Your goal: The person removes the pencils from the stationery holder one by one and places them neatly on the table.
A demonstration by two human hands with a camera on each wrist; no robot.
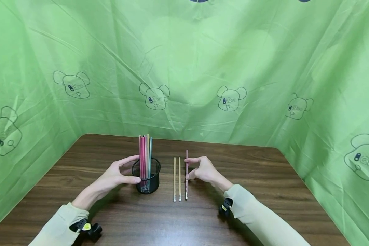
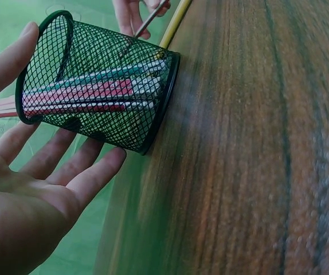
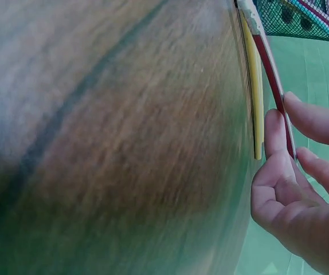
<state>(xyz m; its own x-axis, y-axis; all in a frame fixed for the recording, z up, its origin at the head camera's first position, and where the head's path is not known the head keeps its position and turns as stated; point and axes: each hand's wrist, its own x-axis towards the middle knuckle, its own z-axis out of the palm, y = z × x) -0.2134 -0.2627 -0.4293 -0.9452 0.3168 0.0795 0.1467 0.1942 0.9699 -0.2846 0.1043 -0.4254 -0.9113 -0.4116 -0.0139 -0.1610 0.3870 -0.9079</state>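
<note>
At the middle of a brown wooden table, your right hand pinches a pink pencil between thumb and fingertips, the shaft just to the left of your palm and its long axis running away from you, eraser end nearest. Two yellow pencils lie side by side, roughly parallel to it, between that grip and a black mesh cup; any leftward path to the cup would seem to pass over them. Your right hand is the one at the pink pencil, while your left hand, spread wide, holds the cup from its left side, thumb at the rim. Pink, yellow and blue pencils stand inside, leaning toward your left hand. From the head, your pinched pencil looks almost flat beside the yellow pair; the right wrist view shows it tilted, its far end raised off the wood. Whether the eraser touches the table, you cannot tell. Only the left wrist view, looking through the mesh, plainly shows the silvery ends of the cup's pencils at its base and your fingers along its wall.
</note>
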